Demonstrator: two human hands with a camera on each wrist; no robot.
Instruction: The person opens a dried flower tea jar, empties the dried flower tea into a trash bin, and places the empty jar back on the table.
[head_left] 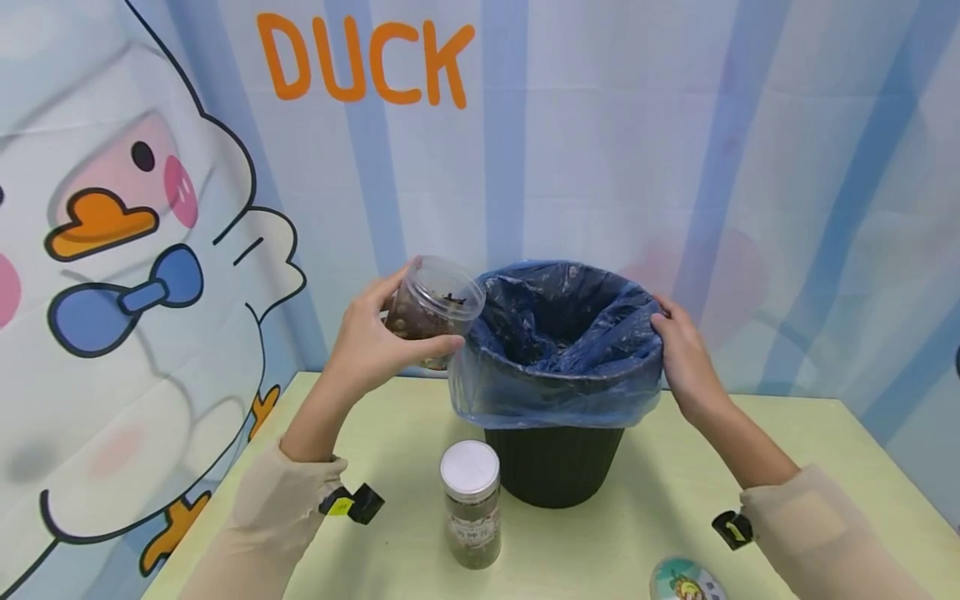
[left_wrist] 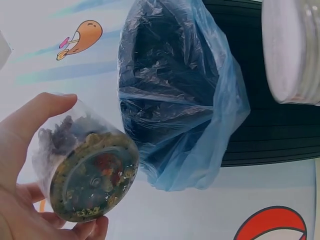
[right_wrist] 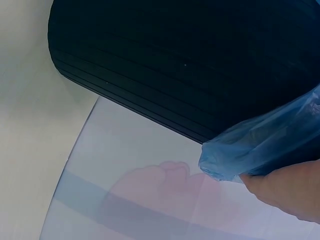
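My left hand [head_left: 367, 342] grips a clear plastic jar [head_left: 435, 312] at the left edge of the bin, its open mouth tilted toward the bin. Dark dried bits lie inside, and in the left wrist view the jar's base [left_wrist: 95, 180] shows greenish and red pieces. The black trash bin [head_left: 555, 467] is upright, lined with a blue plastic bag [head_left: 547, 400] folded over its rim. On the opposite side my right hand [head_left: 686, 358] holds the bin's rim through the bag, thumb on top. Its other fingers are mostly hidden behind the bag.
A second jar [head_left: 472, 517], white-lidded and labelled, stands on the pale table [head_left: 390, 500] in front of the bin. At the near edge lies a round green-and-white printed item [head_left: 686, 581], partly cut off. A cartoon duck curtain [head_left: 600, 125] hangs behind and to the left.
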